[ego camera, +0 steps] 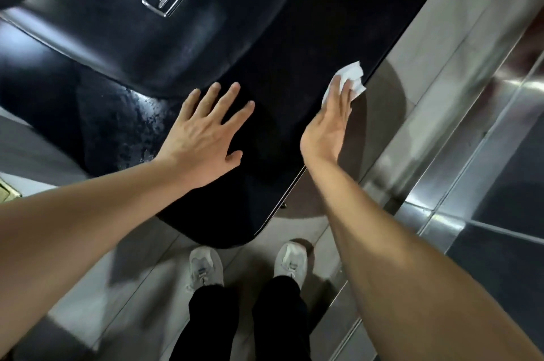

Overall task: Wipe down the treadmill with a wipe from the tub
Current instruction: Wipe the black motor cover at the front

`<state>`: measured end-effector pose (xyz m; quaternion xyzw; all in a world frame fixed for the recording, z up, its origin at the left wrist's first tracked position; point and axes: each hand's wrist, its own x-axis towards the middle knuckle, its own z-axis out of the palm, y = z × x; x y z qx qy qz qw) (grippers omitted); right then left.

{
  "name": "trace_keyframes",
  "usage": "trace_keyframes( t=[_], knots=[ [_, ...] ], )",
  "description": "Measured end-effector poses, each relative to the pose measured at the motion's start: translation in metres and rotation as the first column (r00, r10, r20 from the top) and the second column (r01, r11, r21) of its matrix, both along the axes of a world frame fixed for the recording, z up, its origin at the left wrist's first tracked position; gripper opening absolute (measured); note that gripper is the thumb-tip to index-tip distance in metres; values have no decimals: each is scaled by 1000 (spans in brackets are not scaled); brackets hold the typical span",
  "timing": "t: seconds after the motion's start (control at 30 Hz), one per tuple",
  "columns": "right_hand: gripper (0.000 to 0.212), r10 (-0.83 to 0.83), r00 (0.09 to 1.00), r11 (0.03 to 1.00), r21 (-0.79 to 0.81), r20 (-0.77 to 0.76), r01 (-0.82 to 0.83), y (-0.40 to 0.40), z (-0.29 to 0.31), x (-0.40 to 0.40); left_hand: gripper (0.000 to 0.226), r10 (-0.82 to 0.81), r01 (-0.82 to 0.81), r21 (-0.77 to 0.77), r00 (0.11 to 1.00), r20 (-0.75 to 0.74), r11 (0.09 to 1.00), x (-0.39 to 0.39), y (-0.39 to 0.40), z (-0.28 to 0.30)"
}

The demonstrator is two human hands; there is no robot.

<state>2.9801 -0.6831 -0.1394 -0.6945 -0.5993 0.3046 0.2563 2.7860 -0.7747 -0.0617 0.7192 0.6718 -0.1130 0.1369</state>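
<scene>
The black treadmill point(282, 45) fills the upper middle of the view, with a glossy motor cover and a silver badge at the top. My left hand point(206, 134) lies flat on its dark surface with fingers spread. My right hand point(329, 122) presses a crumpled white wipe point(351, 76) against the treadmill's right edge with straight fingers. The tub is out of view.
My two white shoes point(206, 268) stand on the pale tiled floor point(141, 296) just in front of the treadmill's rounded end. A shiny metal rail or threshold point(459, 172) runs diagonally along the right side.
</scene>
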Motion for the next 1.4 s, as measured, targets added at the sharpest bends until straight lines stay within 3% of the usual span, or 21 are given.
trace_keyframes(
  t=[0.07,0.13,0.23,0.3,0.33,0.5,0.57,0.6,0.63,0.7,0.77,0.83,0.97,1.07,1.23,1.33,1.4],
  knots=[
    [71,48,997,998,36,56,-50,-1,6,-11,98,2,-2,-22,1000,-13,1000,1,6,1],
    [67,323,942,938,97,95,-332,-33,9,-17,106,0,0,-28,1000,-17,1000,0,6,3],
    [57,705,688,684,94,172,-724,-77,10,-5,106,41,-41,-6,999,-15,999,-1,-3,5],
    [59,780,596,581,135,188,-803,-52,7,3,105,125,-125,16,992,8,992,0,-10,4],
    [61,775,606,588,148,177,-795,-32,5,3,105,155,-155,18,988,21,988,1,-13,4],
    [71,449,884,876,132,129,-464,81,15,-33,105,202,-202,-14,975,93,979,3,-16,1],
    [60,410,902,895,130,136,-426,88,15,-57,106,218,-217,-27,970,105,976,5,-14,1],
    [49,467,881,872,132,72,-472,77,20,-68,106,226,-224,-31,969,104,974,6,-13,0],
    [45,588,808,789,186,50,-586,62,20,-72,105,230,-228,-30,968,101,973,7,-12,0],
    [49,814,541,472,302,213,-828,22,20,-68,102,231,-229,-26,970,73,973,9,-15,-1],
    [54,859,438,356,305,265,-883,19,17,-54,103,237,-236,-19,970,60,972,11,-16,-2],
    [60,831,501,418,321,242,-850,47,16,-45,107,239,-238,-23,969,57,971,14,-16,-3],
    [71,504,802,771,252,321,-585,130,20,-38,106,227,-226,-26,973,42,974,14,-16,-2],
    [59,330,896,907,161,297,-388,153,32,-37,108,228,-226,-37,973,37,973,15,-16,-2],
    [56,181,968,971,123,175,-204,107,33,-47,110,236,-234,-55,971,29,971,18,-15,-1],
    [65,422,870,842,246,254,-480,49,35,-64,110,232,-229,-79,972,30,970,19,-14,2],
    [64,532,816,786,226,228,-575,26,28,-49,111,228,-224,-100,973,32,970,17,-12,5]
  ],
)
